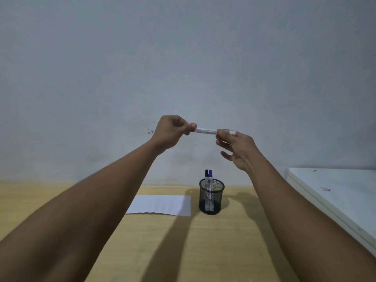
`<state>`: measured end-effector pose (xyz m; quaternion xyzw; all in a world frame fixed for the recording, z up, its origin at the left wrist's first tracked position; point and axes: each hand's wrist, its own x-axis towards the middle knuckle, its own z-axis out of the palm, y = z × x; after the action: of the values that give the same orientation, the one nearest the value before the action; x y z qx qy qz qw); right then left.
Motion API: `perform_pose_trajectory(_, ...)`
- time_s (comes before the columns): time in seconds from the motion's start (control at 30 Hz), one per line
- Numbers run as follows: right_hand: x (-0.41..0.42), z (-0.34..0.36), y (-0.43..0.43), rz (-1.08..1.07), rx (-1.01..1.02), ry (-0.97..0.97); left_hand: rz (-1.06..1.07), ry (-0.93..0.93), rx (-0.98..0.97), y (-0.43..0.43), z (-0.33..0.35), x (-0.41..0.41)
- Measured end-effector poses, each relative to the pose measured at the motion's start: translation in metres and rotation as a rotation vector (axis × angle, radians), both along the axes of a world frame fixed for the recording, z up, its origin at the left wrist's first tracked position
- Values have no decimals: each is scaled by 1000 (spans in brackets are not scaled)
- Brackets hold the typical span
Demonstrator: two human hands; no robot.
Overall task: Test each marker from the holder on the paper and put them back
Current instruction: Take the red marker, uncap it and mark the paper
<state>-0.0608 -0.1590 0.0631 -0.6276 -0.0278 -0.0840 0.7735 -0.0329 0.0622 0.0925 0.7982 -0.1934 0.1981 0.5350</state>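
Note:
A white marker [206, 131] is held level in the air, high above the table, between both hands. My left hand [172, 132] grips its left end, where the cap is hidden in my fingers. My right hand [237, 148] pinches the barrel's right end, its lower fingers spread. Below stands a black mesh holder [211, 197] with two markers in it, one black-capped [206, 173], one blue-capped [210, 174]. A white sheet of paper [160, 204] lies flat just left of the holder.
The wooden table [203, 251] runs back to a grey wall [183, 58]. A white board or cabinet top [337, 192] lies at the right edge, higher than the table.

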Motion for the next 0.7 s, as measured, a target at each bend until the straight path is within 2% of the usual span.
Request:
perform_pose_trajectory(0.13,-15,13,37,80,221,-16,13,-24,144,23,1,-37)
perform_pose_trajectory(0.3,-28,7,86,225,17,-49,156,-123,277,48,-9,-66)
perform_pose_trajectory(0.5,-21,-8,130,269,-45,-71,329,-190,426,98,-39,-76)
perform_pose_trajectory(0.7,1,-46,172,321,-93,-37,318,-70,585,141,-79,-64)
